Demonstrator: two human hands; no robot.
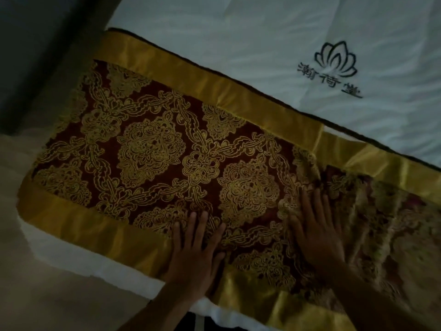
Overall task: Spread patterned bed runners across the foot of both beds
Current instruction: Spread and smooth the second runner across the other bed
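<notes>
We find the runner [152, 149], dark red with gold scrollwork and yellow satin borders, lying flat across the white bed [262, 44]; its right part is rumpled and blurred.

The bed runner [167, 144] lies on the bed cover [238, 32], across the near end of the bed. Its left end reaches the bed's left edge. The bare cover extends behind the runner and carries a logo [334, 65] toward the right. The left hand [195, 254] and right hand [317, 235] rest flat on the runner near its front edge, side by side and apart. The floor [47, 295] lies left of the bed.
</notes>
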